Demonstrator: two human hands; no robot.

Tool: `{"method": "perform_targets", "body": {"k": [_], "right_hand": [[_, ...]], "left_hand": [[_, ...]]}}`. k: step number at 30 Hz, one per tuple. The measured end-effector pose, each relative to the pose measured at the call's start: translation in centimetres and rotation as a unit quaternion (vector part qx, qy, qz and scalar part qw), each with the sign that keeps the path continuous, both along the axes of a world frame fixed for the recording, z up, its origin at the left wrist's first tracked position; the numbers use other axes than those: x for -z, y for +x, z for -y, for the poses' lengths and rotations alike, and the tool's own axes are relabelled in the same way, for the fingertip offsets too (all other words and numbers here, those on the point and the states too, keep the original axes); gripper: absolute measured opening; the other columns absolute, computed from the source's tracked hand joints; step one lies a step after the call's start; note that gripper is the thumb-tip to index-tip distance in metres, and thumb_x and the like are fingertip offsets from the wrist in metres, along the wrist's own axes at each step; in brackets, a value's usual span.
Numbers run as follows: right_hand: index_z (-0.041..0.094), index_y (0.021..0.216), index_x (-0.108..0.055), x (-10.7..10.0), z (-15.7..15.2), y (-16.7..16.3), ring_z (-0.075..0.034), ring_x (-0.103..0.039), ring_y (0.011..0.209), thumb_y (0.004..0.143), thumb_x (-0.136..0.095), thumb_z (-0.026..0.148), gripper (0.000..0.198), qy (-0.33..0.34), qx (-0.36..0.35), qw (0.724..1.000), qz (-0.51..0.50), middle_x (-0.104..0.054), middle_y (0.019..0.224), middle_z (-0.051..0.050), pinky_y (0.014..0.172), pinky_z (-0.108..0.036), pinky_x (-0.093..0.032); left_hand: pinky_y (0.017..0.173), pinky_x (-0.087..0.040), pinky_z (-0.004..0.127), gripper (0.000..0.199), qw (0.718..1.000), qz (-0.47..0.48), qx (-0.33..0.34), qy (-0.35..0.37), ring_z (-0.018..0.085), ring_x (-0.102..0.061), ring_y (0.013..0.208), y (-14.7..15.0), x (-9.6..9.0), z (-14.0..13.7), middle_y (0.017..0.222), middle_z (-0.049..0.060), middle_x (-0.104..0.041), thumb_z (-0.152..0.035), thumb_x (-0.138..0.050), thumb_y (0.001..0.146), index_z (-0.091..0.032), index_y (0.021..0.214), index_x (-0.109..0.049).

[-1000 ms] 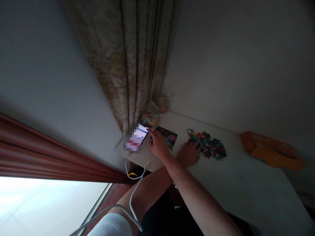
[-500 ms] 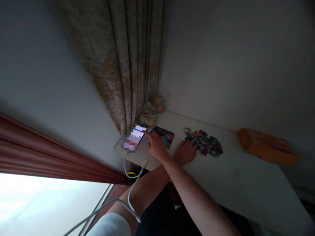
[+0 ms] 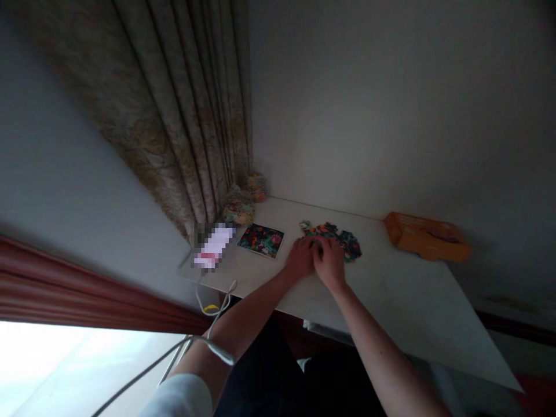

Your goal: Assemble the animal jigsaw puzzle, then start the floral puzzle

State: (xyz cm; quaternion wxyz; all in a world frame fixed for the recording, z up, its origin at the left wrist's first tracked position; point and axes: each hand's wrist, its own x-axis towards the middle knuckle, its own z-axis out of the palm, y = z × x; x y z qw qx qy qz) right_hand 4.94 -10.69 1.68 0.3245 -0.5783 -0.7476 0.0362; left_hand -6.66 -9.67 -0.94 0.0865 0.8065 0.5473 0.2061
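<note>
I see my left hand (image 3: 300, 259) and right hand (image 3: 329, 263) side by side, fingers curled on the near-left edge of the multicoloured flat jigsaw-piece cluster (image 3: 336, 238), which stretches away rightward on the white desk (image 3: 403, 295); whether they pinch a piece I cannot tell.

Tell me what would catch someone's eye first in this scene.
Both hands, the left hand and right hand, meet at a colourful pile of puzzle pieces mid-table. To its left lies a bright floral picture card, and an orange box sits at the table's right, by the wall.

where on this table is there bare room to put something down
The widest bare patch of the table lies between the puzzle pieces, the orange box and the near edge. It is crowded from the phone past the picture card to both hands.
</note>
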Motion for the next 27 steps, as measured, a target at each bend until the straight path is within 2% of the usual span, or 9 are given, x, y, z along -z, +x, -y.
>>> {"method": "perform_targets", "body": {"k": [3,6,10,17,20,23,27], "right_hand": [[0.014,0.128,-0.065,1.7,-0.6,5.8,-0.033,-0.056,0.120,0.101,-0.045,0.042,0.043,-0.017,0.070,0.996,0.044,-0.066,0.123,-0.019,0.105,-0.051,-0.042],[0.019,0.142,-0.057,3.4,-0.5,8.7,-0.035,-0.044,0.139,0.101,-0.045,0.052,0.054,-0.064,0.092,0.989,0.093,-0.054,0.148,-0.019,0.111,-0.059,-0.034],[0.026,0.146,-0.056,4.1,-0.8,8.9,-0.035,-0.026,0.152,0.103,-0.042,0.055,0.054,-0.117,0.109,0.979,0.125,-0.038,0.163,-0.015,0.116,-0.064,-0.025],[0.026,0.151,-0.049,3.5,-2.4,8.8,-0.033,-0.024,0.154,0.106,-0.035,0.046,0.051,-0.138,0.128,0.977,0.100,-0.037,0.164,-0.014,0.118,-0.065,-0.022],[0.027,0.150,-0.051,3.8,-3.0,9.1,-0.032,-0.024,0.154,0.106,-0.034,0.040,0.049,-0.137,0.111,0.981,0.082,-0.037,0.165,-0.013,0.118,-0.067,-0.021],[0.026,0.152,-0.048,4.3,-3.9,9.4,-0.031,-0.023,0.155,0.106,-0.031,0.033,0.049,-0.135,0.094,0.984,0.070,-0.037,0.165,-0.012,0.119,-0.067,-0.021],[0.016,0.153,-0.045,4.8,-5.3,10.0,-0.028,-0.029,0.153,0.104,-0.029,0.026,0.052,-0.100,0.077,0.991,0.040,-0.041,0.161,-0.018,0.121,-0.057,-0.026]], "left_hand": [[0.125,-0.027,0.056,0.056,1.000,-0.029,-0.001,-0.008,0.031,-0.037,0.150,0.1,0.4,-0.4,0.160,0.015,-0.043,-0.046,-0.047,0.103,-0.022,0.154,-0.046],[0.126,-0.023,0.056,0.060,0.998,-0.054,-0.034,-0.025,0.029,-0.035,0.152,0.7,0.6,-1.2,0.164,0.012,-0.038,-0.050,-0.038,0.105,-0.025,0.159,-0.037],[0.126,-0.020,0.058,0.060,0.994,-0.068,-0.073,-0.045,0.028,-0.029,0.154,1.5,0.0,-3.1,0.167,0.010,-0.033,-0.051,-0.032,0.105,-0.026,0.159,-0.037],[0.124,-0.021,0.060,0.062,0.980,-0.094,-0.151,-0.089,0.032,-0.029,0.154,2.0,-1.7,-6.6,0.166,0.015,-0.035,-0.052,-0.025,0.106,-0.019,0.158,-0.039],[0.124,-0.021,0.058,0.061,0.986,-0.088,-0.111,-0.085,0.031,-0.028,0.155,2.6,-1.5,-6.7,0.167,0.013,-0.034,-0.051,-0.029,0.106,-0.022,0.158,-0.038],[0.126,-0.018,0.057,0.059,0.994,-0.088,-0.028,-0.062,0.029,-0.029,0.155,3.1,-1.0,-5.6,0.166,0.010,-0.037,-0.051,-0.036,0.105,-0.027,0.158,-0.038],[0.127,-0.013,0.056,0.055,0.994,-0.086,0.058,-0.030,0.025,-0.031,0.154,2.9,-0.4,-3.4,0.164,0.008,-0.040,-0.050,-0.040,0.104,-0.030,0.156,-0.042]]}}
